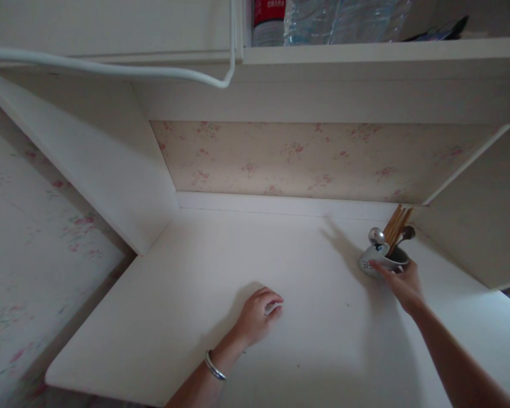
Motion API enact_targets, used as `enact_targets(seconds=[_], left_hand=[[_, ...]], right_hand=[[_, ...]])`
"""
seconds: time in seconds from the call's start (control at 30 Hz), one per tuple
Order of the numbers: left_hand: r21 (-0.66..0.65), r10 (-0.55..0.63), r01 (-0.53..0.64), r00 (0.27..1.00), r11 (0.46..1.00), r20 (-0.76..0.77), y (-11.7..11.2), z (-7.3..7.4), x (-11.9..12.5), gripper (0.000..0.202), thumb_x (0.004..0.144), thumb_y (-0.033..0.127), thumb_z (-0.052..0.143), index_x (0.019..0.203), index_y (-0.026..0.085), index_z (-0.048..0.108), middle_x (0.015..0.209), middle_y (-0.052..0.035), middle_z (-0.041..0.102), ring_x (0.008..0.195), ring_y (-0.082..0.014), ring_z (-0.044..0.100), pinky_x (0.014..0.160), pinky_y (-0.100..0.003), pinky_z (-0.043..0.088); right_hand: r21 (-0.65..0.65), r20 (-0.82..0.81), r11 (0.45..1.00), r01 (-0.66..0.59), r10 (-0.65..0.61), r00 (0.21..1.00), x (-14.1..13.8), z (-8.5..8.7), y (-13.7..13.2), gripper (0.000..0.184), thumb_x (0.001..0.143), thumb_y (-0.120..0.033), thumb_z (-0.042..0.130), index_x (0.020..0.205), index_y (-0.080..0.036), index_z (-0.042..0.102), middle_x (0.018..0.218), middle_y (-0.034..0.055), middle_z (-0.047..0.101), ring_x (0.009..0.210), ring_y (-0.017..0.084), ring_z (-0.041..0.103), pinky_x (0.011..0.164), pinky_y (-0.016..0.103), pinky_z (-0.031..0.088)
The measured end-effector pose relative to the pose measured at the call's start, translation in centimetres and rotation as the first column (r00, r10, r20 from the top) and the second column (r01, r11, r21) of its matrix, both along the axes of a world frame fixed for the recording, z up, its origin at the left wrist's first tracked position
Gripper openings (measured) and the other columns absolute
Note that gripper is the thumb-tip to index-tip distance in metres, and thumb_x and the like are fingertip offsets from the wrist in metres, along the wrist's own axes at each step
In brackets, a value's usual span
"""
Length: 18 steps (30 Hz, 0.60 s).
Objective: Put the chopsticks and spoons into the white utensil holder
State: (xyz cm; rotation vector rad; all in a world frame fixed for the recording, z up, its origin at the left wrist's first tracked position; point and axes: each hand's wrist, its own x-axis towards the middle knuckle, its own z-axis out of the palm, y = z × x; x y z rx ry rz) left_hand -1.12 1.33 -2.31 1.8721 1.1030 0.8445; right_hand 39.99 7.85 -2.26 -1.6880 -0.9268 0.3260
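My right hand (402, 281) grips the near rim of a small grey perforated utensil holder (372, 262) that stands at the back right of a white desk top (195, 294). In the holder are wooden chopsticks (397, 221) and two metal spoons (376, 236). My left hand (258, 317) rests on the desk near the middle. Its fingers are curled over a small white thing I cannot make out. A silver bangle (215, 366) sits on that wrist.
White side panels (106, 170) close the desk niche on both sides, and floral wallpaper (306, 161) covers its back. Overhead runs a shelf (365, 54) with plastic-wrapped bottles (335, 20). A white cable (110, 68) hangs at upper left. The desk's left edge drops off.
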Motion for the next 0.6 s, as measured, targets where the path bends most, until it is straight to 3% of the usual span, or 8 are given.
enact_targets(seconds=[0.1,0.2,0.37,0.47,0.53,0.6], left_hand=[[0.004,0.001,-0.001,1.0,1.0,0.011,0.0,-0.1,0.0,0.015,0.086,0.023,0.058,0.094,0.018,0.071,0.093,-0.0052,0.068,0.088,-0.016,0.062,0.081,-0.026,0.049],[0.001,0.003,-0.003,1.0,1.0,0.017,0.0,-0.2,-0.1,0.016,0.087,0.024,0.057,0.094,0.017,0.071,0.093,-0.0055,0.068,0.088,-0.0161,0.062,0.081,-0.026,0.049],[-0.01,0.004,-0.003,1.0,1.0,0.031,-0.2,-0.1,-0.1,0.017,0.088,0.025,0.056,0.092,0.017,0.071,0.092,-0.0054,0.068,0.085,-0.0156,0.062,0.079,-0.026,0.049],[-0.014,-0.001,0.001,1.0,1.0,0.028,-0.1,0.0,-0.1,0.018,0.088,0.025,0.055,0.091,0.018,0.071,0.091,-0.0052,0.069,0.083,-0.0154,0.062,0.077,-0.025,0.049],[-0.018,0.002,-0.001,1.0,1.0,0.027,-0.1,0.0,0.0,0.017,0.088,0.024,0.055,0.09,0.018,0.071,0.09,-0.005,0.069,0.082,-0.0153,0.062,0.077,-0.025,0.048],[-0.03,0.007,-0.006,0.999,1.0,0.032,0.0,0.0,-0.1,0.017,0.087,0.024,0.056,0.09,0.018,0.071,0.09,-0.0047,0.069,0.081,-0.0151,0.062,0.076,-0.025,0.048]], right_hand=[[-0.007,-0.123,0.994,-0.108,0.106,0.987,0.2,-0.7,-0.1,0.081,0.049,-0.038,0.088,0.12,-0.016,0.055,0.115,0.0191,0.063,0.094,0.029,0.065,0.078,0.046,0.054],[-0.015,-0.143,0.993,-0.118,0.115,0.983,0.5,-1.8,-0.4,0.086,0.046,-0.038,0.087,0.121,-0.017,0.051,0.119,0.0199,0.06,0.098,0.031,0.063,0.08,0.047,0.053],[-0.051,-0.069,0.999,0.011,-0.015,0.998,0.3,-2.9,-2.5,0.109,0.047,-0.053,0.084,0.138,-0.018,0.034,0.138,0.0234,0.044,0.122,0.034,0.049,0.091,0.044,0.046],[-0.089,0.157,0.989,0.119,-0.104,0.982,-1.3,-2.4,-5.1,0.109,0.054,-0.066,0.074,0.141,-0.015,0.032,0.134,0.0225,0.046,0.117,0.036,0.051,0.09,0.048,0.047],[-0.132,0.417,0.979,0.154,-0.086,0.905,-3.4,-2.0,-7.0,0.093,0.062,-0.069,0.065,0.134,-0.013,0.043,0.122,0.0199,0.054,0.109,0.036,0.055,0.089,0.051,0.046],[-0.139,0.572,0.98,0.144,-0.04,0.819,-6.3,-1.8,-8.8,0.076,0.072,-0.068,0.055,0.123,-0.012,0.052,0.109,0.0179,0.059,0.102,0.035,0.056,0.088,0.051,0.045]])
